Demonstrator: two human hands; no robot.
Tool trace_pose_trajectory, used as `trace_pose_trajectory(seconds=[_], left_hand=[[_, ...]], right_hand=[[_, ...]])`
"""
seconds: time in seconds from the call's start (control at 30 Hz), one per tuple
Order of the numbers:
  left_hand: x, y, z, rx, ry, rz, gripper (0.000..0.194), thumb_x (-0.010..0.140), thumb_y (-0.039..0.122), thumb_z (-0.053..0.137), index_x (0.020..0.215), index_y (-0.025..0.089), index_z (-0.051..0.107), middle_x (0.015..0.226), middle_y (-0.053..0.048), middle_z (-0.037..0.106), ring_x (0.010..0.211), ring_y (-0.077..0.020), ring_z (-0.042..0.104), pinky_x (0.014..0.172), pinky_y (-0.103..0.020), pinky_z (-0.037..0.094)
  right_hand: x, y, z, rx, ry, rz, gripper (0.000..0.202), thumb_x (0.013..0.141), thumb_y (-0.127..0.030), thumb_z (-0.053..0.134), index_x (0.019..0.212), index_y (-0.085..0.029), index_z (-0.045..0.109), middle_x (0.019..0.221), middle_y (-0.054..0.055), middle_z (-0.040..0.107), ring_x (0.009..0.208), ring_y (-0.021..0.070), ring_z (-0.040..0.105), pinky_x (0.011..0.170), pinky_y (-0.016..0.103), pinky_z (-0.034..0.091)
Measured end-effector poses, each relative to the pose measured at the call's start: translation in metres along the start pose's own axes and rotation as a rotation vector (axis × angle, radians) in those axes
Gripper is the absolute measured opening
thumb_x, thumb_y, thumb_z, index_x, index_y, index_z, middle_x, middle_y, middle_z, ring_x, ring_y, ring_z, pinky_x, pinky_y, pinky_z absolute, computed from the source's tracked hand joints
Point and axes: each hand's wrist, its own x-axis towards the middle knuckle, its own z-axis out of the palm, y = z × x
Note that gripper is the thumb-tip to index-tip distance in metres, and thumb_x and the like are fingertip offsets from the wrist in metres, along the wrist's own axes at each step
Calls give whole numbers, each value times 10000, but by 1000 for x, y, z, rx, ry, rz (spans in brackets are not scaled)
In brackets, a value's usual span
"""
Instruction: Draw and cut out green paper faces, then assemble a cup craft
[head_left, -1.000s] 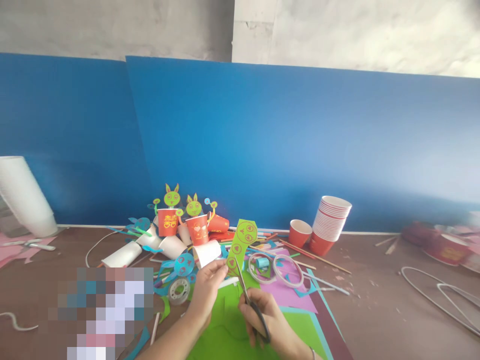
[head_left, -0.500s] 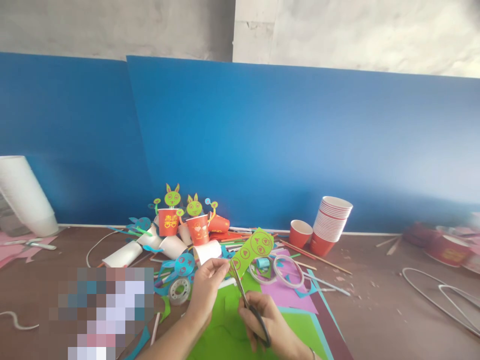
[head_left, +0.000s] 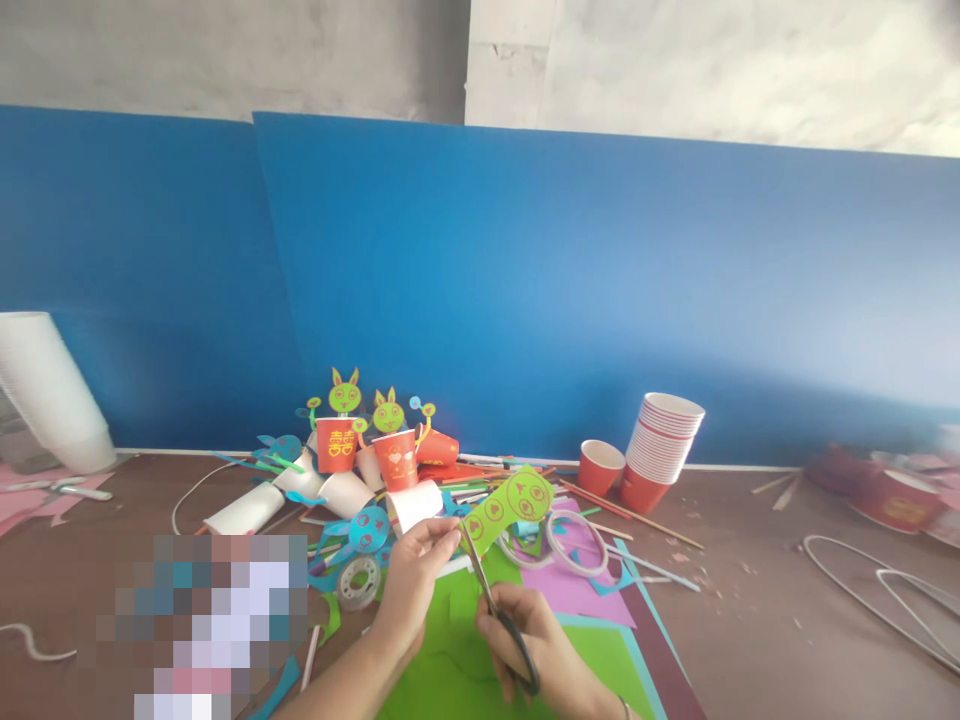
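Observation:
A green paper strip (head_left: 510,508) with red-drawn circles, hearts and a face stretches up and right from my left hand (head_left: 420,575), whose thumb and fingers pinch its lower left end. My right hand (head_left: 525,635) is closed round the black handles of a pair of scissors (head_left: 484,585). The blades meet the strip right beside my left fingertips. Beneath both hands lies a large green sheet (head_left: 450,670) on the brown table.
Behind my hands are red cups with green rabbit faces (head_left: 345,397), white cups, straws and sticks. Tape rolls (head_left: 358,583) lie on both sides. Farther right stand a cup stack (head_left: 664,450) and a wire (head_left: 870,590). A blue panel (head_left: 525,280) rises behind.
The free right end of the green strip has swung slightly down and to the right. Both hands and the scissors stay almost where they were.

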Motion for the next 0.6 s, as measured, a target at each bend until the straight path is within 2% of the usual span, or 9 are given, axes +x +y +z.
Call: trace_pose_trajectory(seconds=[0.23,0.6], left_hand=[[1,-5,-1,-72,-42,-47,225,611,292,765,772,151,696,685,-4,689,602,-121,583,646,-244,427],[-2,-3,2,-82,-39,-59,238,591,298,775,749,144,686,685,-9,688,605,-125,593,627,-244,423]], right_hand=[[1,6,-1,35,-3,6,277,738,-426,610,748,-172,503,399,-74,508,287,54,447,252,108,261],[1,5,0,42,-8,-7,302,741,-446,625,756,-174,495,383,-86,484,280,52,426,246,108,234]])
